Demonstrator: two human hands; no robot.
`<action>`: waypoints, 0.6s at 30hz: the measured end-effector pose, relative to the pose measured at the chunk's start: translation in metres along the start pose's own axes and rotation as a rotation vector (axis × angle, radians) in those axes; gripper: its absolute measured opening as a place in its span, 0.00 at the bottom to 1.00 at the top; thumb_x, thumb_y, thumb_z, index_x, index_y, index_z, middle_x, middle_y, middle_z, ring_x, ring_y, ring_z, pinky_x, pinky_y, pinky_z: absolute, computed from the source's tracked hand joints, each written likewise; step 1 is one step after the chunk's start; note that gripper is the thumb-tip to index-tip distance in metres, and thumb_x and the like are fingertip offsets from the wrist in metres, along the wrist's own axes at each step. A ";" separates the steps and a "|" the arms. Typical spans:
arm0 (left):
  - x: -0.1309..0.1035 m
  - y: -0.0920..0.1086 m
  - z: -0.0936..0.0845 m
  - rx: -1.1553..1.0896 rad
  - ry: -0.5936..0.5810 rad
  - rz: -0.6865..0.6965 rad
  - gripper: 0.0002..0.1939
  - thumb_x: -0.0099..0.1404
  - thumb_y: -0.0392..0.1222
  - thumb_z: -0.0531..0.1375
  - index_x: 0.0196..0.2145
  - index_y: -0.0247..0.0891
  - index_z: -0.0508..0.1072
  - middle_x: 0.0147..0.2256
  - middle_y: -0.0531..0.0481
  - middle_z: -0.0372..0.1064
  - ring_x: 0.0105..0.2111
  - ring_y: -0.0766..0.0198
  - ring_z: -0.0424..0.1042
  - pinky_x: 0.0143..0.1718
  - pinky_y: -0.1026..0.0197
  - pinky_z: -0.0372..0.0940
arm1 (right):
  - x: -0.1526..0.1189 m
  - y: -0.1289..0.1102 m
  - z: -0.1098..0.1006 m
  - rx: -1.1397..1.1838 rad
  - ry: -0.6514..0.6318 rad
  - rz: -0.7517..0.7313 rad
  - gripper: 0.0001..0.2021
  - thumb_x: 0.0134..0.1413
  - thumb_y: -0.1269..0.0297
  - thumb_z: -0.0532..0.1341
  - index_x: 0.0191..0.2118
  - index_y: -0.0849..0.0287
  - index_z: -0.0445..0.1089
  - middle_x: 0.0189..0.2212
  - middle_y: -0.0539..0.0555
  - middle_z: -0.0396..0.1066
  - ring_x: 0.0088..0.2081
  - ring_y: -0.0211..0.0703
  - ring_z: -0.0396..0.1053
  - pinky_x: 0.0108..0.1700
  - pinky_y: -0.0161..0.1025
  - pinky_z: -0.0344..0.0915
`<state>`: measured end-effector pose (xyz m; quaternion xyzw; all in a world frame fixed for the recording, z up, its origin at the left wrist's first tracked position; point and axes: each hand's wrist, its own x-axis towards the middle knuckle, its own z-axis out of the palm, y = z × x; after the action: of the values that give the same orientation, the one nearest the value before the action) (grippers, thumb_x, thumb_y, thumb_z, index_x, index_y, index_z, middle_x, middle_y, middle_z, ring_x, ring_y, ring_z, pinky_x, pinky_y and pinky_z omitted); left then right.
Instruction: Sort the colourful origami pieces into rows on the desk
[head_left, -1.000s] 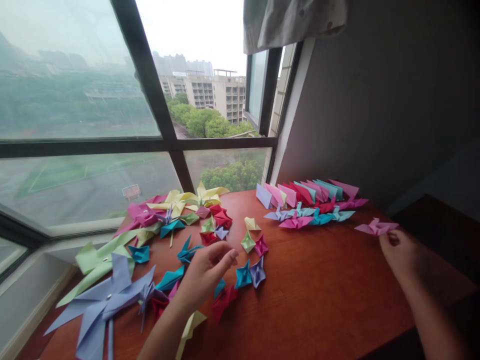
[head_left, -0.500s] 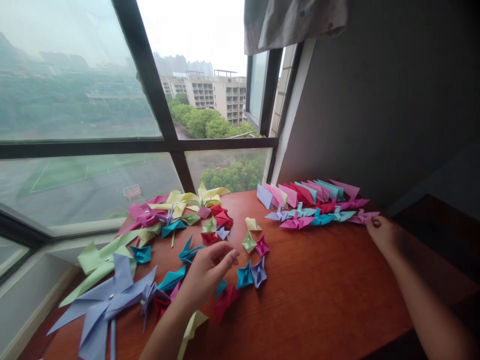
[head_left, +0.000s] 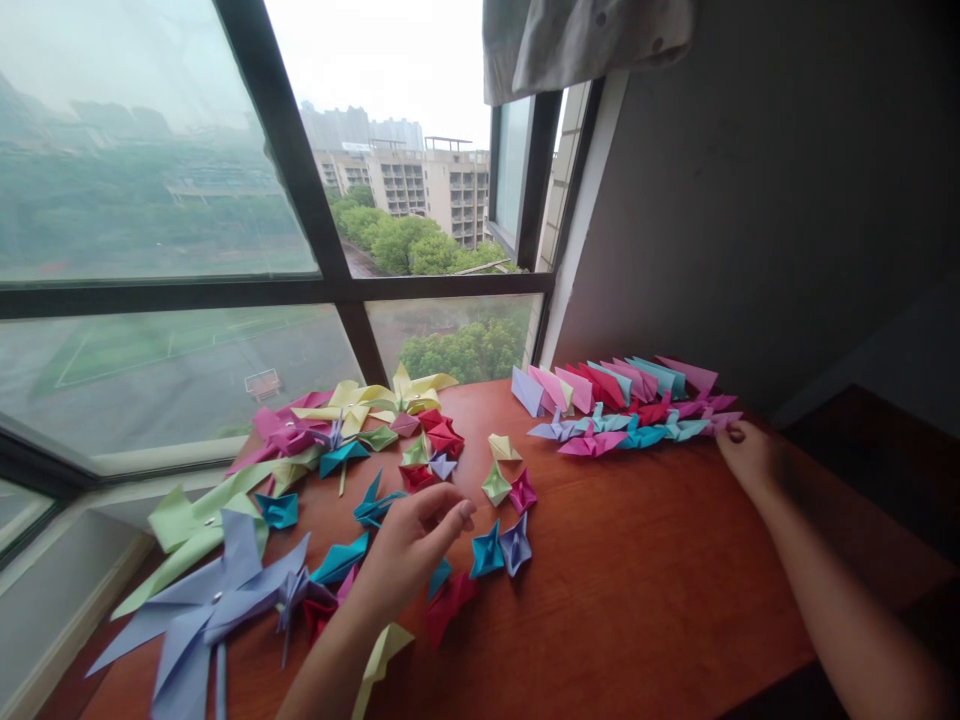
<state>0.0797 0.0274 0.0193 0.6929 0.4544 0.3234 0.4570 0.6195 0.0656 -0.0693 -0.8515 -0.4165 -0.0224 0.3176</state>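
Observation:
My right hand [head_left: 750, 455] has its fingers pinched on a pink paper crane [head_left: 718, 421] at the right end of the front row of folded cranes. Left of that crane are a light teal crane [head_left: 685, 427], a blue crane [head_left: 645, 432] and a magenta crane [head_left: 592, 441]. Over the middle of the loose folded pieces hangs my left hand [head_left: 429, 525], its fingers curled with the thumb apart and nothing seen between them. Near it are a blue paper star [head_left: 487, 550], a purple one [head_left: 516, 545] and a red folded piece [head_left: 451, 606].
A row of folded paper planes [head_left: 600, 385] stands behind the cranes. Large paper pinwheels, among them a purple one [head_left: 217, 600], lie on the left of the brown table [head_left: 630, 590]. The window frame [head_left: 180, 294] borders the back, and a grey wall [head_left: 750, 220] rises at the right.
My right hand has moved slightly left, and the pink crane with it, closer to the light teal crane. My left hand has stayed nearly in place. The whole view has shifted a little.

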 end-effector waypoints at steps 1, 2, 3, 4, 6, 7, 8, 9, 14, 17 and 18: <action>0.000 0.000 0.000 0.001 -0.001 0.000 0.15 0.68 0.50 0.57 0.32 0.37 0.75 0.30 0.48 0.75 0.32 0.60 0.73 0.33 0.64 0.63 | 0.000 0.000 0.000 0.002 -0.004 0.000 0.05 0.43 0.63 0.67 0.25 0.57 0.72 0.28 0.59 0.74 0.22 0.39 0.59 0.29 0.42 0.50; 0.000 0.000 0.000 0.003 -0.003 0.000 0.15 0.68 0.50 0.56 0.32 0.37 0.75 0.30 0.49 0.74 0.32 0.60 0.73 0.33 0.64 0.63 | 0.000 0.000 0.000 0.004 -0.008 0.001 0.05 0.43 0.63 0.67 0.25 0.57 0.73 0.29 0.59 0.74 0.22 0.39 0.59 0.29 0.42 0.51; 0.000 0.000 0.000 0.005 -0.005 0.000 0.15 0.68 0.50 0.56 0.32 0.37 0.75 0.30 0.49 0.74 0.32 0.60 0.72 0.33 0.64 0.63 | 0.000 0.001 -0.001 0.005 -0.013 0.003 0.05 0.43 0.63 0.67 0.26 0.57 0.73 0.29 0.59 0.75 0.22 0.40 0.60 0.29 0.42 0.51; -0.001 0.000 0.000 0.007 -0.007 0.000 0.15 0.69 0.50 0.56 0.32 0.37 0.74 0.30 0.49 0.74 0.32 0.60 0.72 0.32 0.64 0.63 | 0.000 0.001 -0.001 0.005 -0.017 0.006 0.05 0.43 0.62 0.67 0.26 0.57 0.73 0.29 0.59 0.75 0.22 0.40 0.60 0.29 0.42 0.51; -0.001 0.000 0.000 0.011 -0.010 0.002 0.15 0.69 0.50 0.56 0.32 0.37 0.74 0.30 0.49 0.74 0.32 0.61 0.72 0.32 0.64 0.63 | 0.000 0.002 -0.001 0.002 -0.024 0.011 0.05 0.43 0.62 0.67 0.26 0.57 0.73 0.30 0.60 0.75 0.23 0.40 0.60 0.29 0.42 0.52; -0.001 0.000 -0.001 0.012 -0.011 0.003 0.15 0.69 0.50 0.56 0.32 0.37 0.74 0.30 0.49 0.74 0.32 0.61 0.72 0.32 0.64 0.62 | 0.000 0.003 -0.001 0.000 -0.026 0.013 0.06 0.43 0.62 0.67 0.26 0.57 0.73 0.30 0.60 0.75 0.23 0.41 0.61 0.29 0.42 0.52; -0.001 -0.001 -0.001 0.014 -0.011 0.004 0.15 0.69 0.50 0.56 0.32 0.37 0.74 0.30 0.49 0.74 0.32 0.61 0.72 0.32 0.64 0.62 | 0.000 0.004 -0.001 -0.001 -0.027 0.013 0.06 0.43 0.62 0.67 0.27 0.57 0.73 0.30 0.60 0.76 0.24 0.42 0.62 0.29 0.41 0.53; -0.001 -0.001 -0.001 0.016 -0.012 0.004 0.15 0.69 0.50 0.56 0.32 0.37 0.74 0.30 0.49 0.74 0.32 0.61 0.72 0.32 0.64 0.62 | 0.000 0.004 -0.001 -0.003 -0.027 0.014 0.06 0.43 0.62 0.67 0.28 0.57 0.73 0.31 0.60 0.76 0.25 0.42 0.63 0.30 0.41 0.53; -0.001 -0.002 0.000 0.025 -0.015 0.002 0.16 0.69 0.50 0.56 0.32 0.36 0.74 0.30 0.49 0.74 0.32 0.61 0.72 0.32 0.64 0.62 | -0.005 0.005 0.002 -0.021 0.022 0.031 0.06 0.46 0.64 0.65 0.33 0.57 0.75 0.33 0.60 0.77 0.28 0.45 0.67 0.30 0.40 0.55; -0.001 -0.001 0.000 0.030 -0.011 0.003 0.16 0.69 0.50 0.56 0.32 0.36 0.75 0.30 0.49 0.74 0.32 0.61 0.72 0.32 0.64 0.62 | -0.011 0.007 0.001 -0.004 0.067 0.017 0.08 0.45 0.65 0.65 0.35 0.57 0.75 0.32 0.60 0.78 0.30 0.48 0.69 0.31 0.40 0.56; -0.001 -0.001 0.000 0.029 -0.008 0.003 0.16 0.69 0.50 0.56 0.32 0.36 0.75 0.30 0.49 0.74 0.32 0.61 0.72 0.32 0.64 0.62 | -0.014 0.007 0.001 0.008 0.092 0.008 0.09 0.46 0.65 0.64 0.36 0.57 0.75 0.33 0.60 0.78 0.31 0.48 0.70 0.31 0.40 0.57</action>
<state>0.0787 0.0268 0.0189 0.7014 0.4560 0.3148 0.4484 0.6156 0.0532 -0.0780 -0.8499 -0.3982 -0.0585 0.3401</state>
